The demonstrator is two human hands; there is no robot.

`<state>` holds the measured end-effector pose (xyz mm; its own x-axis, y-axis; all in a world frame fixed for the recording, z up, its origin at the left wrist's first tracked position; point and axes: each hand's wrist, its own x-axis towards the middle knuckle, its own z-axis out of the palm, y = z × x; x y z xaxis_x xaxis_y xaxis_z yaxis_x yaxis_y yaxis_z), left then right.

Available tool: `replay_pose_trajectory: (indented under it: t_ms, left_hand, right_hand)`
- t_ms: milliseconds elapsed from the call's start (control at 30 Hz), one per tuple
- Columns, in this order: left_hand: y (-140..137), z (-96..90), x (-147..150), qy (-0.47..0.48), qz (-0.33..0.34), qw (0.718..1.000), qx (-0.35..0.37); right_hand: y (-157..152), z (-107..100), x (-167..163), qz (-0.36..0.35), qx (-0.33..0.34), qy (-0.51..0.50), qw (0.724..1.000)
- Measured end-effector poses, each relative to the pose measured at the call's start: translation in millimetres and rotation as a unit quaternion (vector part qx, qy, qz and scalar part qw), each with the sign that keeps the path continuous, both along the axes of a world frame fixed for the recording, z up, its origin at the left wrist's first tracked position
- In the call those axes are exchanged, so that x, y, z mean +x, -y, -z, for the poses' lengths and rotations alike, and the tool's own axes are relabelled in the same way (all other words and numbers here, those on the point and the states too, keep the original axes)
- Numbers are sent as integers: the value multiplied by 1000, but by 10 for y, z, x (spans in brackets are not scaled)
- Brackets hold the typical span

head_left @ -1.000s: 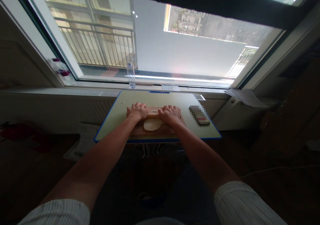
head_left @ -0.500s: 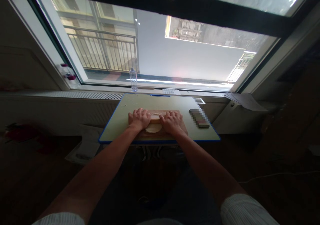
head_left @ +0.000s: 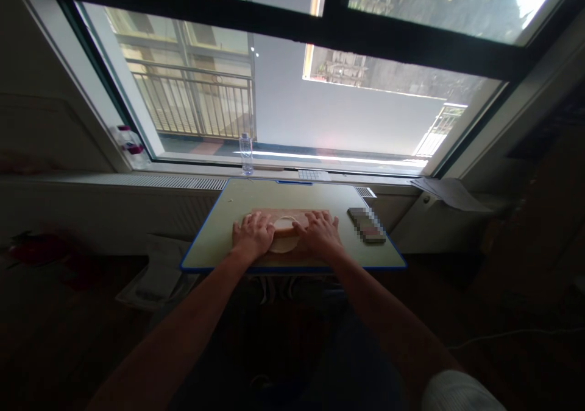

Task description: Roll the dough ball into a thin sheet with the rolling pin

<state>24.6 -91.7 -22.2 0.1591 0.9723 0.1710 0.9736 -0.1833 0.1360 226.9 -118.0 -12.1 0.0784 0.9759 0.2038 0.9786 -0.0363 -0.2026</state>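
A wooden rolling pin (head_left: 286, 232) lies crosswise over a round, flat sheet of dough (head_left: 283, 245). My left hand (head_left: 253, 235) is on the pin's left part, fingers pointing forward over it. On the right part rests my right hand (head_left: 320, 233), its thumb along the pin toward the middle. Both hands hide the pin's ends. Some dough shows beyond the pin and some on my side of it. Under it all is a wooden board (head_left: 292, 212) on a small, light green table (head_left: 210, 240) with a blue edge.
A phone-like, pixelated flat object (head_left: 367, 225) lies at the table's right. On the windowsill stand a clear bottle (head_left: 246, 155) and, farther left, a bottle with a dark red cap (head_left: 131, 146). Papers (head_left: 450, 193) lie at the right, beyond the table.
Both hands and the rolling pin have moved a little toward me over the dough, so more dough shows beyond the pin. The camera view has tilted slightly upward.
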Motion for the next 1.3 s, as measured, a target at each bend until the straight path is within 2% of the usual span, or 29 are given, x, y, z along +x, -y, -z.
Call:
replay_pose_trajectory:
  t_ms: [100, 200, 367, 467, 633, 833, 1300]
  left_hand:
    - [-122, -110, 20, -22, 19, 1000, -13]
    - [-338, -182, 62, -9, 34, 999, -26]
    - [-701, -115, 95, 44, -7, 998, -53]
    - [-839, -69, 91, 40, -24, 998, -43]
    - [-991, -82, 114, 14, -12, 1000, -21]
    - [-1023, -97, 139, -6, -8, 998, -58]
    - [-882, -81, 124, -7, -3, 996, -89]
  right_hand:
    - [-280, -25, 89, -4, 14, -4, 1000]
    - [-557, -15, 145, 20, -15, -23, 999]
    - [-859, -65, 189, 47, -56, -33, 997]
    - [-980, -86, 204, 41, -59, -32, 997]
    - [-1131, -26, 218, 54, -87, -34, 994]
    - [-1151, -12, 211, 49, -111, -17, 992]
    - [-868, -27, 184, 59, -102, -29, 993]
